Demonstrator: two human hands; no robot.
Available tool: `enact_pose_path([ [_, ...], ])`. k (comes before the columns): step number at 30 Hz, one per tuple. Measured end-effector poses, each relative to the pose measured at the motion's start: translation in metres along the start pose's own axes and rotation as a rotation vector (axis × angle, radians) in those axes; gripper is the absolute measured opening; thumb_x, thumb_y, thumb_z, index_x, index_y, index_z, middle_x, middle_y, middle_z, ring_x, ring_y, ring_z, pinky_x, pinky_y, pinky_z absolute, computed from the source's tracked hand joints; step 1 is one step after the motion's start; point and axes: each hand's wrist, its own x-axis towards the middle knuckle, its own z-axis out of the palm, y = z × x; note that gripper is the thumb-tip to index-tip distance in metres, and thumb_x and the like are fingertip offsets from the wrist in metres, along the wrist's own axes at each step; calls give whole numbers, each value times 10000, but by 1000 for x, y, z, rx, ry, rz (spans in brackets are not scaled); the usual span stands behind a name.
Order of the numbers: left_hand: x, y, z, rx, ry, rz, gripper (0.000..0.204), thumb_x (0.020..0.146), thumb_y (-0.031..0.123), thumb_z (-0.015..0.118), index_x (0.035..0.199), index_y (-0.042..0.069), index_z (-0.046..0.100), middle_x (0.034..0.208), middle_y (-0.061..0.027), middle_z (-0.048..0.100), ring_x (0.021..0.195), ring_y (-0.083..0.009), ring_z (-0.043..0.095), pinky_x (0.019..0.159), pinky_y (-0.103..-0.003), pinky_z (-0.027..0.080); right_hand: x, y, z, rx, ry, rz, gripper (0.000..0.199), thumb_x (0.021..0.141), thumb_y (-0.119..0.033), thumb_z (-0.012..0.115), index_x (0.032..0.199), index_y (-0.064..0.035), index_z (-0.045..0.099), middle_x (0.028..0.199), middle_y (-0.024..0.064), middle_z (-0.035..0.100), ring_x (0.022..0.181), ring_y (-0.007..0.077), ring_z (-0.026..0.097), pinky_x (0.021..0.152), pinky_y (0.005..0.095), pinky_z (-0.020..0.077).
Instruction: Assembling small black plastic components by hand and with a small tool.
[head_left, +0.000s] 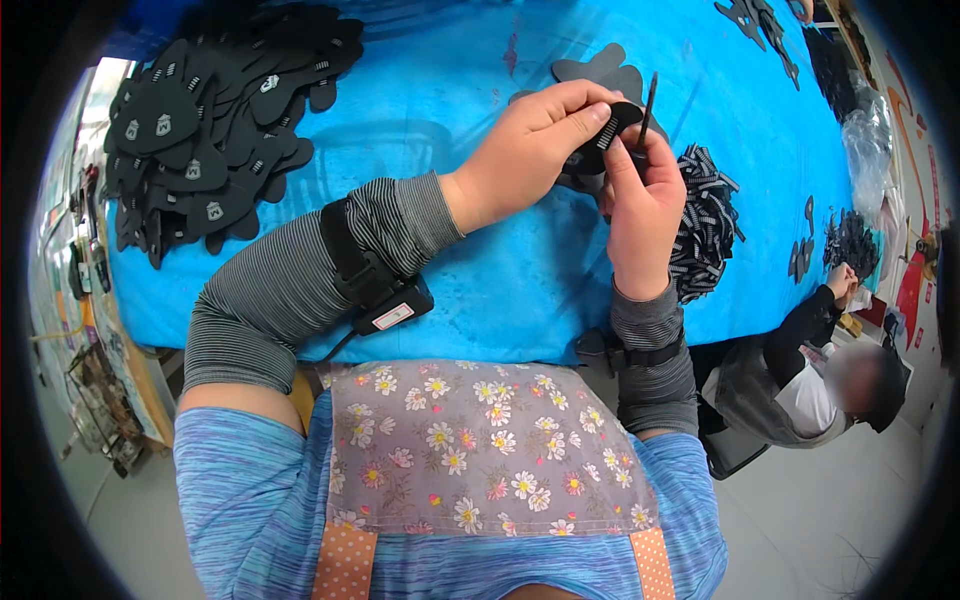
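My left hand (527,148) and my right hand (640,200) meet over the blue table (450,110), both gripping one flat black shaped piece (603,135) that has a small striped tab on it. My right hand also holds a thin dark stick-like tool (648,100) pointing up and away. A few more black pieces (600,68) lie just beyond my hands. A heap of black-and-white striped tabs (705,222) sits right beside my right wrist.
A big pile of black pieces with small white emblems (205,130) covers the table's far left. More black parts (760,20) lie at the far right. Another person (830,380) sits low at the right, by the table's edge, near clear plastic bags (868,140).
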Motion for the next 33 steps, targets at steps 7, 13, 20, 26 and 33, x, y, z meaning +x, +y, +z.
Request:
enact_pose_path([
  [7,9,11,-14,-151,202,-237,272,920,290,471,959,48,591,797,-4,615,718,-76,564,654,-197,433,-4,-4,-3,80,-45,22,130,869,-121,588,953,-25,567,719,-35,561,517,-7,420,428,154,290],
  [13,3,24,0,-172,17,-488,257,891,333,517,815,94,571,624,64,467,502,-23,375,455,-192,283,-5,1,-3,40,-110,-32,126,865,-91,590,954,-8,559,798,-27,575,623,2,484,506,147,350],
  [20,6,6,-10,-186,-132,-269,309,928,336,485,875,58,609,679,47,541,580,-33,477,528,-185,377,-6,-2,-3,86,-142,-49,134,872,-82,581,961,14,551,847,0,582,723,36,532,626,169,427],
  [26,7,9,-6,-225,-130,-262,321,923,333,504,841,46,623,700,35,565,585,-34,480,532,-184,383,-7,-5,-1,125,-165,-89,135,880,-73,564,970,26,542,840,7,580,731,41,528,635,172,426],
  [33,4,10,-6,-219,-89,-246,304,915,328,519,837,53,624,691,38,563,583,-30,480,523,-181,378,-8,-4,-4,80,-180,-103,115,880,-71,560,952,17,543,818,8,581,692,32,517,586,162,409],
])
